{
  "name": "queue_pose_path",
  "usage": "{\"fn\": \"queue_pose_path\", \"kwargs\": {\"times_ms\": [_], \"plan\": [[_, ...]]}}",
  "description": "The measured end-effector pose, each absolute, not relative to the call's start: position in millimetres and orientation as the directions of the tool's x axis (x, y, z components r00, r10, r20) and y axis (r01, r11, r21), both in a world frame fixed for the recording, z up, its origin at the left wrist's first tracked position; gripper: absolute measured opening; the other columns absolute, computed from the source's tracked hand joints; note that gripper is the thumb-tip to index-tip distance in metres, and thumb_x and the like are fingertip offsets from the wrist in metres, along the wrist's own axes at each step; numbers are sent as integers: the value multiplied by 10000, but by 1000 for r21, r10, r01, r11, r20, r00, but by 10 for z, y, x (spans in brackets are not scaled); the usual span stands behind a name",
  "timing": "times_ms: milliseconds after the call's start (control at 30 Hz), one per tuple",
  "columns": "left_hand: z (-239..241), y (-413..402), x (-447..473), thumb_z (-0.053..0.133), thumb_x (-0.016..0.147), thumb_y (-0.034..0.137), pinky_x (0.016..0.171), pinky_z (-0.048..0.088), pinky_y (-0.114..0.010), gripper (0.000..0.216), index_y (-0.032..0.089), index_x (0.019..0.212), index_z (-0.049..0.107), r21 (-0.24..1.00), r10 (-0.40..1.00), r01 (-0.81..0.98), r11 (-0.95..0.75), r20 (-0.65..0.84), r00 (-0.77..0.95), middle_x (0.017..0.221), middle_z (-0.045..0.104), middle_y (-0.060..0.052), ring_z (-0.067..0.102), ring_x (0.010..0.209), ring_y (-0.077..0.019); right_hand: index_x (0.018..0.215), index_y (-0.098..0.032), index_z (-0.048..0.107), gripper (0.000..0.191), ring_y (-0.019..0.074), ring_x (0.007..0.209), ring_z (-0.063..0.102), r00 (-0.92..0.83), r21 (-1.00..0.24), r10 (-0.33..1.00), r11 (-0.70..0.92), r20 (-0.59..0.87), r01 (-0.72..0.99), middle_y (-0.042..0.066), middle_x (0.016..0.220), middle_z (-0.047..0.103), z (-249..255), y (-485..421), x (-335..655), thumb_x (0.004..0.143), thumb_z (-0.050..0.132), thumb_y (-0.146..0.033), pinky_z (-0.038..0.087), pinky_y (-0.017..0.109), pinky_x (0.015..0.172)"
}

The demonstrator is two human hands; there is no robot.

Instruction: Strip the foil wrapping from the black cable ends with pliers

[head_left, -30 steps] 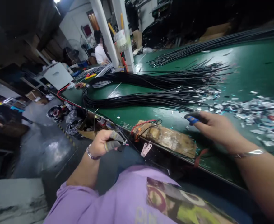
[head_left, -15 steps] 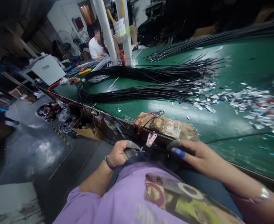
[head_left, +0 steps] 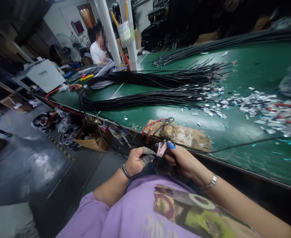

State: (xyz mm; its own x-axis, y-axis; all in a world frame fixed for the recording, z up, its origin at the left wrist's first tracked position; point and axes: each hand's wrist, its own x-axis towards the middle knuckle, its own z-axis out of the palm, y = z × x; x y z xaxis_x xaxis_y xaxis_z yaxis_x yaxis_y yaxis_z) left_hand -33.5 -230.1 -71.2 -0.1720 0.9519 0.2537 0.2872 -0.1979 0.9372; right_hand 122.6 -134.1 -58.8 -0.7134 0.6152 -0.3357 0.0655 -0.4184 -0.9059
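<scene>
My left hand [head_left: 138, 159] is closed in a pinch just below the table's front edge, with grey tape on its fingertips; what it grips is too small to name. My right hand [head_left: 182, 159] sits close beside it, fingers curled, with a blue wrap on one fingertip. A thin black wire [head_left: 244, 142] runs from my right hand across the green table [head_left: 256, 71]. A small pink-white bracket [head_left: 161, 148] hangs at the table edge between both hands, below a taped brown block [head_left: 182, 135] with red and black leads.
Long bundles of black cables [head_left: 145, 98] lie across the table, with white and blue scraps [head_left: 254, 105] scattered at right. A person in white [head_left: 97, 49] sits far left beyond white posts [head_left: 108, 33]. An open cardboard box [head_left: 90, 138] and cable coils sit on the floor.
My right hand came off the table near the scraps and drew back to the table edge next to my left hand, trailing a thin black wire. The view shifted slightly.
</scene>
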Motion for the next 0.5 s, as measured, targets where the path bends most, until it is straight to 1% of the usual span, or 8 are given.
{"fn": "queue_pose_path", "kwargs": {"times_ms": [100,300,500], "plan": [[-757,-2281,-312,593,788,505,538,484,-207,392,121,741,662,933,948,303,-194,258,-187,603,646,-47,571,534,-101,577,-216,425,553,79,411,227,-724,-887,601,-461,-338,32,-71,431,309,-586,-1371,1184,661,540,-751,152,236,400],[-775,-2267,-313,585,810,455,560,488,-214,351,122,733,666,912,942,332,-239,301,-149,631,659,-57,582,561,-108,502,-208,374,584,70,438,213,-666,-875,681,-476,-305,-85,-64,465,310,-597,-1419,1113,634,600,-729,144,238,424],[-795,-2275,-304,570,818,457,574,489,-222,357,128,713,663,899,949,370,-234,294,-115,644,663,-61,585,578,-115,490,-215,350,588,80,439,220,-628,-883,712,-463,-315,-82,-61,463,294,-608,-1438,1094,663,574,-730,138,251,430]]}}
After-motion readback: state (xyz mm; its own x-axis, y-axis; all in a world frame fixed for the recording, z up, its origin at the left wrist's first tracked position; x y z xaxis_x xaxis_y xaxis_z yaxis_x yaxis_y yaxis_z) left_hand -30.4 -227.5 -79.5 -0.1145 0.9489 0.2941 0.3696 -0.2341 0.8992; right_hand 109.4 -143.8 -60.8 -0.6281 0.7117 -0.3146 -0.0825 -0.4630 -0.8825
